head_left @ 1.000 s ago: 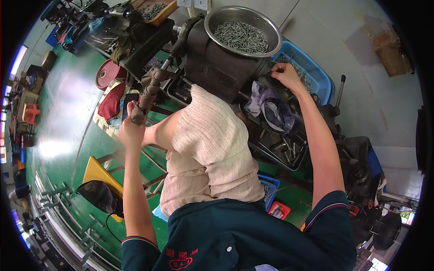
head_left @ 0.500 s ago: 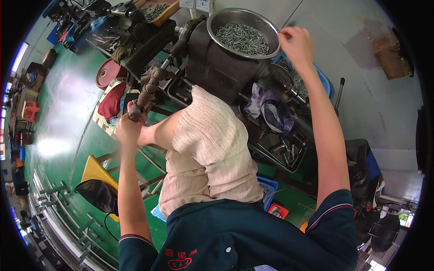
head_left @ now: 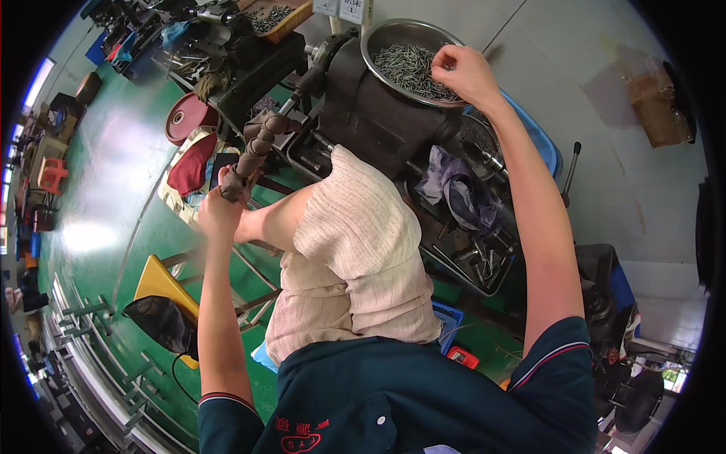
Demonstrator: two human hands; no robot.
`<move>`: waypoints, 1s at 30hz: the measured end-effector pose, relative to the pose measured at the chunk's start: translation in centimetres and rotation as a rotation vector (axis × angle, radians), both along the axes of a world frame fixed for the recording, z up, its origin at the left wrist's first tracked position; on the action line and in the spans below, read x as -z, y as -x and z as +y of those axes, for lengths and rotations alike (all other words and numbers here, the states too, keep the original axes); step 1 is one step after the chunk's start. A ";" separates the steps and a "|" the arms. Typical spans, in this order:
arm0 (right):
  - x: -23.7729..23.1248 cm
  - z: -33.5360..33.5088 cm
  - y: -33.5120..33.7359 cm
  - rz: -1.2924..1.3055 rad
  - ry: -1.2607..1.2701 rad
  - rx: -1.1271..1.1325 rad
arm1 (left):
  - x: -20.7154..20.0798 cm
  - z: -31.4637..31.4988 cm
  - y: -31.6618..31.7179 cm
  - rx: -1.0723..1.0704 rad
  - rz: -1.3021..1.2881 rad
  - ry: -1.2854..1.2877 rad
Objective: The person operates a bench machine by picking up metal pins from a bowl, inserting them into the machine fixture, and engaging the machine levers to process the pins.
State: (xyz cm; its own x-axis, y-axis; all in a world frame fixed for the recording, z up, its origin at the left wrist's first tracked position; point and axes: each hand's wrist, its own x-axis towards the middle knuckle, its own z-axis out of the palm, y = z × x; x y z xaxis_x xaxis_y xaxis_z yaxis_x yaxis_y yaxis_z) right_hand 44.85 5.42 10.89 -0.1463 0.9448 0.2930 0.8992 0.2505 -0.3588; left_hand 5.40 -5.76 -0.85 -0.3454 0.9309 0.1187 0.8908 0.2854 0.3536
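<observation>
My left hand [head_left: 221, 212] is wrapped round the lower end of a lever [head_left: 255, 150] covered in brown wrapping. That lever slants up to a dark metal machine [head_left: 352, 113]. On top of the machine sits a round steel bowl [head_left: 389, 34], holding many small grey metal pins [head_left: 408, 64]. Over the bowl's right side is my right hand [head_left: 467, 76], its thumb and fingers pinched together close to the pins. Whatever may be between those fingertips is too small to make out.
Below the machine, a dark tray [head_left: 484, 284] carries metal tools beside a crumpled purple cloth [head_left: 461, 189]. A blue tub [head_left: 541, 144] stands behind it. At left are a yellow stool [head_left: 162, 287] and a red round object [head_left: 189, 119]. Pale cloth covers my lap.
My right hand has moved left from the bowl's right rim to over the pins. My left hand keeps its hold on the lever. The whole view has shifted slightly.
</observation>
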 end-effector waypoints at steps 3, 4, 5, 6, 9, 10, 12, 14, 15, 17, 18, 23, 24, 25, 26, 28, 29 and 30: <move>-1.2 -2.5 -0.2 0.299 -0.069 -0.109 | -0.1 0.0 -0.2 -0.001 0.006 -0.009; -1.6 -3.5 -0.1 0.473 -0.115 -0.157 | -0.2 0.0 -0.2 -0.002 0.003 -0.009; -2.0 -4.6 0.0 0.469 -0.115 -0.157 | -0.2 -0.1 -0.2 -0.010 0.000 -0.004; -2.5 -5.8 0.0 0.526 -0.121 -0.143 | -0.2 -0.1 -0.3 -0.014 -0.004 0.001; -3.3 -9.3 0.3 0.666 -0.102 -0.139 | 0.2 0.0 0.2 0.012 -0.009 -0.025; -3.5 -10.2 0.2 0.738 -0.084 -0.168 | 0.2 0.0 0.2 0.005 -0.022 -0.016; -3.8 -12.1 0.2 0.837 -0.055 -0.218 | 0.1 0.0 0.3 0.017 -0.025 -0.007; -4.0 -13.8 0.3 0.850 -0.039 -0.229 | 0.0 -0.1 0.1 0.018 -0.023 0.004; -4.0 -14.6 0.4 0.867 -0.019 -0.245 | 0.0 -0.1 0.0 0.019 -0.024 0.002; -4.1 -15.8 0.4 0.848 -0.014 -0.264 | 0.1 -0.1 0.1 0.005 -0.017 -0.005; -4.2 -16.5 0.6 0.872 -0.012 -0.275 | 0.0 -0.1 0.0 0.006 -0.018 -0.006; -4.3 -19.8 1.8 0.947 0.005 -0.272 | -0.5 -0.7 0.1 0.087 0.075 0.069; -4.4 -20.7 2.3 0.959 0.017 -0.263 | -0.8 -0.9 0.0 0.086 0.073 0.075; -4.3 -21.4 2.6 0.919 -0.021 -0.275 | -1.4 -1.4 -0.5 0.097 0.157 0.021; -4.3 -22.3 3.0 0.901 -0.026 -0.259 | -2.1 -1.9 -1.1 0.109 0.240 -0.032; -4.4 -23.9 4.1 0.874 -0.048 -0.248 | -4.4 -3.3 -2.6 0.219 0.241 -0.255; -4.1 -24.7 4.5 0.885 -0.067 -0.230 | -5.8 -3.7 -4.3 0.290 0.176 -0.412; -3.9 -25.3 4.9 0.873 -0.069 -0.208 | -7.9 -4.7 -6.5 0.385 -0.104 -0.458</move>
